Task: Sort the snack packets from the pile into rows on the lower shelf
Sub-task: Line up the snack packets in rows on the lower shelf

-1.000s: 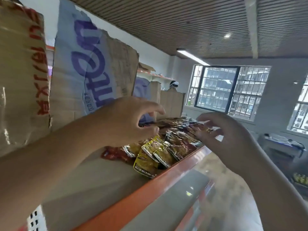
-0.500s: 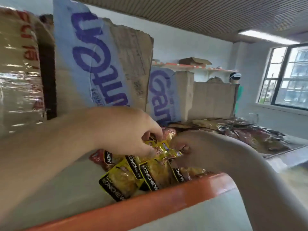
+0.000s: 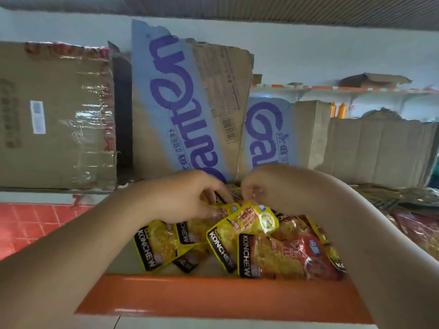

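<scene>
A pile of yellow and red KONCHEW snack packets (image 3: 273, 255) lies on a shelf behind its orange front edge (image 3: 213, 298). My left hand (image 3: 187, 195) reaches in from the left, its curled fingers gripping packets at the top of the pile. Coming from the right, my right hand (image 3: 259, 184) has its fingers curled down and pinches the top edge of a tilted yellow packet (image 3: 247, 222). The two hands almost touch above the pile. The fingertips are partly hidden among the packets.
Flattened cardboard boxes (image 3: 190, 103) with purple lettering stand upright behind the pile. A taped brown box (image 3: 54, 115) is at the left. More dark packets (image 3: 420, 229) lie at the right. Red floor tiles (image 3: 26, 224) show at lower left.
The view has swung to face the shelf head-on. Both hands went from hovering open above the packets down into the pile and closed on packets; a yellow one is lifted and tilted.
</scene>
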`<state>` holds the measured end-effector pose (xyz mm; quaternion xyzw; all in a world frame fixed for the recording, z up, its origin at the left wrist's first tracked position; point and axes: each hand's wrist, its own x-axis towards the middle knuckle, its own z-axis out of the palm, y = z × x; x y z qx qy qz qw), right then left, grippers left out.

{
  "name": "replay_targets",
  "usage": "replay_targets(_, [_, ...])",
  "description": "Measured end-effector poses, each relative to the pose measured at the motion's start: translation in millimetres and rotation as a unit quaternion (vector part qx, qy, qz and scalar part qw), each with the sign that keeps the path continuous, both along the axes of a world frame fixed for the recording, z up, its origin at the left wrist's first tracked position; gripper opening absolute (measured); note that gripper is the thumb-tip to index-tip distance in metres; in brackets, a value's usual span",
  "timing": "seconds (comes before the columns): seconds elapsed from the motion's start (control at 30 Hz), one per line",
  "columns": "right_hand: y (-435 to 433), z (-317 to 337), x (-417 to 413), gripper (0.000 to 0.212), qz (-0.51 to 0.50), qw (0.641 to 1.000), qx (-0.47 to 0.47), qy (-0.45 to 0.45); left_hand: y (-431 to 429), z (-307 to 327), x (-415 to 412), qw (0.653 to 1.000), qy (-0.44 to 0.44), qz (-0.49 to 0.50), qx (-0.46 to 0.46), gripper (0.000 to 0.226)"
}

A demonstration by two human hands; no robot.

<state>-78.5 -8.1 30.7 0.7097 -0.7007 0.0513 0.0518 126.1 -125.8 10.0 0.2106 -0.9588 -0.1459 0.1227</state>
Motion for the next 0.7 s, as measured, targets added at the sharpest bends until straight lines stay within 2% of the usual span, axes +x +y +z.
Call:
replay_targets(0.1, [-16,6,1,0.024,-0.058,0.993,-0.093,0.053,-9,5,-10,0.996,0.034,0.065,-0.047,0.031])
replay_targets(0.17, [-19,0,0,0.021,-0.077,0.988,-0.112,0.073,-12,0,-15,0.99,0.047,0.103,-0.083,0.023])
replay_targets(0.23, [-14,-10,0,0.017,-0.07,0.991,-0.112,0.023,-11,-11,-15,0.989,0.047,0.108,-0.092,0.017])
replay_targets(0.27, [-11,-14,2,0.022,-0.07,0.991,-0.114,-0.008,-9,-14,-13,0.99,0.041,0.107,-0.085,0.016])
replay_targets(0.3, [-8,-17,2,0.03,-0.075,0.992,-0.099,-0.02,-7,-15,-11,0.991,0.034,0.108,-0.072,0.021])
replay_targets(0.4, [-5,-23,6,0.05,-0.069,0.997,-0.003,-0.035,0,-9,-3,0.994,-0.002,0.104,-0.037,0.054])
replay_targets(0.53, [-3,-23,9,0.043,-0.033,0.999,0.006,-0.025,10,-7,0,0.991,-0.022,0.099,-0.085,0.083])
replay_targets(0.6, [-2,-21,9,0.052,-0.011,0.998,0.011,-0.055,13,-7,-1,0.991,-0.014,0.09,-0.099,0.08])
replay_targets(0.7, [3,-17,6,0.062,-0.019,0.992,-0.008,-0.125,14,-7,-1,0.99,0.005,0.087,-0.114,0.063])
